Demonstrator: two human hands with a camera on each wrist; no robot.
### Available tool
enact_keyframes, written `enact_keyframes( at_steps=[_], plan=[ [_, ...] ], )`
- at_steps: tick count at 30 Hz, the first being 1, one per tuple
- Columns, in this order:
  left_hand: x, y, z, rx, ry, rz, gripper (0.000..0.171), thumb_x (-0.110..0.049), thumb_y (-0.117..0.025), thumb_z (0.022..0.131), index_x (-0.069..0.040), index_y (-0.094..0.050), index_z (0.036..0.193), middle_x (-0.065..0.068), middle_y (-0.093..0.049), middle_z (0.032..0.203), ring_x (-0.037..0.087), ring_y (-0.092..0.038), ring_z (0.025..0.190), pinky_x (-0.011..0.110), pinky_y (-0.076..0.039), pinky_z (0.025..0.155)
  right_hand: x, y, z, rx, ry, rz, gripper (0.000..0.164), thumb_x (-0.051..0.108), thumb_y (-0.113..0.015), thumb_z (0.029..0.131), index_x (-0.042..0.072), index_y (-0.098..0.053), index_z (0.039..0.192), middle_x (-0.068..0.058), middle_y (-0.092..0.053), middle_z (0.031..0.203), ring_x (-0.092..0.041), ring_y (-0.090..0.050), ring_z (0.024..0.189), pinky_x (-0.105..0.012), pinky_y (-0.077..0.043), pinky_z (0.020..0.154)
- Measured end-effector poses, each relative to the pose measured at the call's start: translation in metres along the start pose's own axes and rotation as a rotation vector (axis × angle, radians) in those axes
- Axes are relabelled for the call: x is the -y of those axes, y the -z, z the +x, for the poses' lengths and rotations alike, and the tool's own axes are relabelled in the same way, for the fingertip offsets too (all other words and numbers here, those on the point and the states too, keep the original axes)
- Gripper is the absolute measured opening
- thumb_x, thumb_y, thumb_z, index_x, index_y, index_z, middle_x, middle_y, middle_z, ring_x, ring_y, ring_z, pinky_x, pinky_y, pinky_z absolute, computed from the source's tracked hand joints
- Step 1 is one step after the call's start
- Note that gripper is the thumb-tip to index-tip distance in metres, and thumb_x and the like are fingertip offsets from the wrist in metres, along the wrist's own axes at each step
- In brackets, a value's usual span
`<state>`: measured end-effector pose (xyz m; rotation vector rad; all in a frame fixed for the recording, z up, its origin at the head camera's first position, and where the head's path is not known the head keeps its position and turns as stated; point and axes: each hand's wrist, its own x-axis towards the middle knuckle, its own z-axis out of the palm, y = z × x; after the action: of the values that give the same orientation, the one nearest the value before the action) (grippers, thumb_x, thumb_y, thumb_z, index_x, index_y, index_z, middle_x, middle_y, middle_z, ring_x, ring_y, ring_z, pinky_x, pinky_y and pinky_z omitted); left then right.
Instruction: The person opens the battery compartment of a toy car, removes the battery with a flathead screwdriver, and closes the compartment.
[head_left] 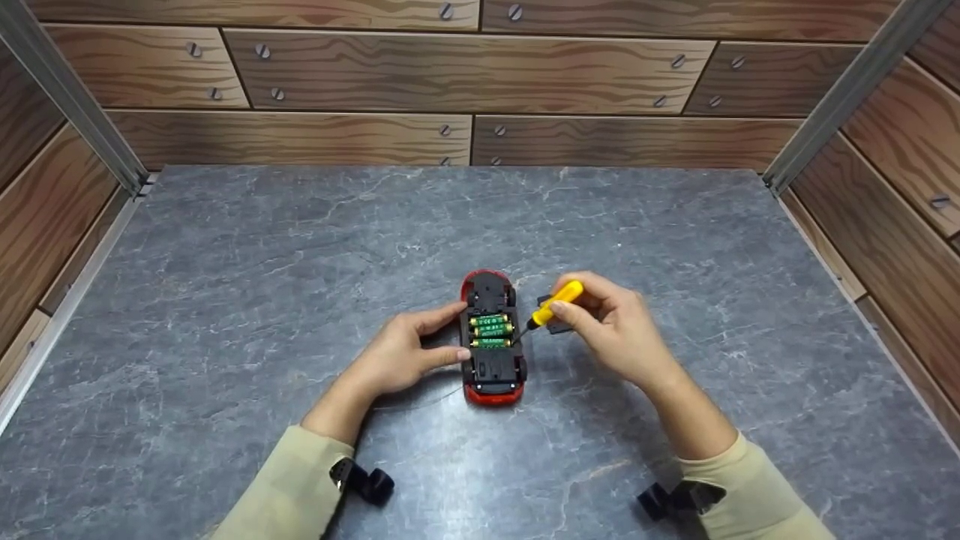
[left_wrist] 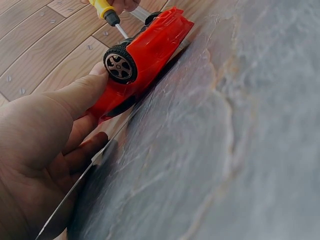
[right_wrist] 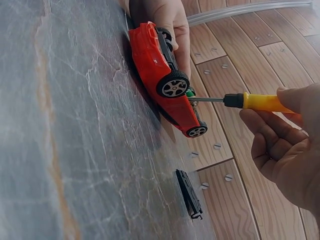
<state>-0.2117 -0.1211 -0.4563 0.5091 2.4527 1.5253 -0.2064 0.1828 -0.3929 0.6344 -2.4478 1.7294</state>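
A red toy car [head_left: 493, 395] lies wheels-up on the tabletop, its black underside facing me. Green batteries [head_left: 490, 330] sit in its uncovered battery compartment, with a gap above the lowest one. My left hand [head_left: 401, 352] holds the car's left side, the thumb by a wheel [left_wrist: 120, 65]. Between thumb and fingers, my right hand [head_left: 619, 326] grips a yellow-handled screwdriver [head_left: 559, 302]. Its metal shaft [right_wrist: 207, 100] slants down to the compartment's right edge, by the end of the lowest battery. The exact tip contact is hidden.
A black battery cover [right_wrist: 188, 195] lies on the table to the car's right, partly under my right hand in the head view. The grey marbled tabletop [head_left: 300, 247] is bordered by wood-patterned walls [head_left: 465, 71] and metal corner posts [head_left: 825, 97].
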Motion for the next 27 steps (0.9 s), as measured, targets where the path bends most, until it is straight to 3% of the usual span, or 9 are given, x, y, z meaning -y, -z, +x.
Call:
enact_keyframes(
  at_steps=[6,18,27],
  plan=[
    [-0.0003,-0.0001,-0.0001,0.001,-0.01,-0.008,0.074,-0.034,-0.085,0.091,-0.02,-0.054,0.157,0.003,-0.055,0.155,0.022,-0.047,0.147,0.043,-0.032,0.125,0.0005,0.0001,0.0007,0.007,-0.008,0.036,0.011,0.001,-0.072,0.1,-0.003,-0.071,0.11,-0.013,-0.076,0.096,-0.036,-0.074,0.085,-0.037,-0.065,0.075],
    [0.0,-0.0007,0.0006,0.0,-0.009,0.005,0.074,-0.033,-0.085,0.091,-0.019,-0.053,0.157,0.003,-0.055,0.155,0.022,-0.047,0.148,0.043,-0.031,0.126,-0.0014,0.0016,0.0003,0.019,-0.014,0.052,0.006,0.004,-0.072,0.101,0.002,-0.071,0.107,-0.013,-0.076,0.098,-0.031,-0.074,0.085,-0.042,-0.066,0.076],
    [0.0005,-0.0008,0.0002,0.0,-0.011,-0.004,0.075,-0.033,-0.085,0.091,-0.018,-0.053,0.157,0.003,-0.054,0.156,0.023,-0.046,0.148,0.044,-0.031,0.126,-0.002,0.0021,0.0003,0.021,-0.02,0.072,0.008,0.004,-0.072,0.102,0.001,-0.071,0.108,-0.014,-0.075,0.098,-0.044,-0.072,0.088,-0.044,-0.066,0.077]
  ],
)
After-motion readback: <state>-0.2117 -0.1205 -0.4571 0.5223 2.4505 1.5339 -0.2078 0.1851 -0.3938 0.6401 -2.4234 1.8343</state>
